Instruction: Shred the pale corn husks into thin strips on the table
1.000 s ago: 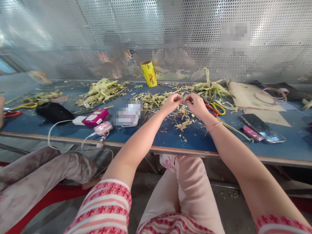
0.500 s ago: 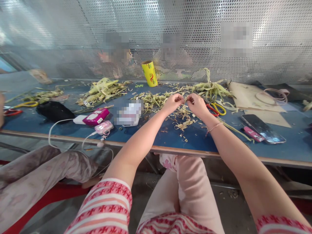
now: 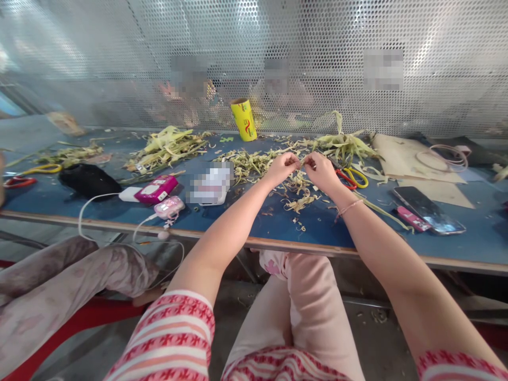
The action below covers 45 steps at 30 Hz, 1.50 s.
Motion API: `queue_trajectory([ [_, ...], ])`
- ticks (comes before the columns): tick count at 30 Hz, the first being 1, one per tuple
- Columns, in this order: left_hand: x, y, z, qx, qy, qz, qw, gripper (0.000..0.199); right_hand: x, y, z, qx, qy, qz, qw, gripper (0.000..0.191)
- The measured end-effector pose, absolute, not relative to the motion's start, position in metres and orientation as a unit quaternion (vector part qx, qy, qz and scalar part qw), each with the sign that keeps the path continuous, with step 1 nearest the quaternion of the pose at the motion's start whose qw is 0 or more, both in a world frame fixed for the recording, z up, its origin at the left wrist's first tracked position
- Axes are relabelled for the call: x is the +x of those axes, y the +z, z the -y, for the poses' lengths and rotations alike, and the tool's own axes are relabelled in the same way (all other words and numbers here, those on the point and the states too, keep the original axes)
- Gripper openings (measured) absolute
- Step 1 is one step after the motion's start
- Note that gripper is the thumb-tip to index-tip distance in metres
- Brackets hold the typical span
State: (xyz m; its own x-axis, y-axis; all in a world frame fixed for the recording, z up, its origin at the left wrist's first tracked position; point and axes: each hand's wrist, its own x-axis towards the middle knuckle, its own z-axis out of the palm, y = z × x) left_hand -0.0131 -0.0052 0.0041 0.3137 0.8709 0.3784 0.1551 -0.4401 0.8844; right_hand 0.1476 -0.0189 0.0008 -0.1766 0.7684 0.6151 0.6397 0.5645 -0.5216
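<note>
Leafy strips (image 3: pixel 250 165) looked light, limp, easily torn; mid-length grip seemed best. My left hand (image 3: pixel 281 168), right hand (image 3: pixel 320 171) pinched closed; contents unclear.

Left of our hands we see a yellow tube (image 3: pixel 244 120), a magenta box (image 3: pixel 157 190) and a black pouch (image 3: pixel 88 181) on the counter (image 3: pixel 254 225); right of them, a dark smartphone (image 3: pixel 428 209) touches a pink lighter-like item (image 3: pixel 413 218).

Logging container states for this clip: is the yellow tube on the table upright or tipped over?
Upright, leaning slightly. The yellow tube stands on one end on the blue table, its open end facing up.
</note>
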Motion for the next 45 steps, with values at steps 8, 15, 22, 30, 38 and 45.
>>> queue_trajectory([
  [8,-0.013,0.005,0.007,0.692,0.468,-0.362,0.413,0.008,0.148,0.002,0.019,-0.464,0.1,0.747,0.466,0.01],
  [15,-0.013,0.005,0.005,0.626,0.487,-0.365,0.487,0.01,0.149,0.002,0.016,-0.475,0.193,0.702,0.495,0.006],
  [22,-0.014,0.004,0.004,0.632,0.48,-0.359,0.491,0.011,0.148,0.001,0.017,-0.46,0.191,0.712,0.495,0.006],
  [30,-0.014,0.002,0.004,0.657,0.469,-0.355,0.471,0.011,0.151,-0.002,0.012,-0.454,0.201,0.711,0.498,0.007],
  [38,-0.015,0.003,0.005,0.663,0.47,-0.347,0.469,0.009,0.151,-0.002,0.009,-0.465,0.243,0.696,0.49,0.005],
  [45,-0.014,0.002,0.003,0.66,0.468,-0.355,0.468,0.009,0.151,-0.005,0.006,-0.458,0.234,0.699,0.496,0.06],
])
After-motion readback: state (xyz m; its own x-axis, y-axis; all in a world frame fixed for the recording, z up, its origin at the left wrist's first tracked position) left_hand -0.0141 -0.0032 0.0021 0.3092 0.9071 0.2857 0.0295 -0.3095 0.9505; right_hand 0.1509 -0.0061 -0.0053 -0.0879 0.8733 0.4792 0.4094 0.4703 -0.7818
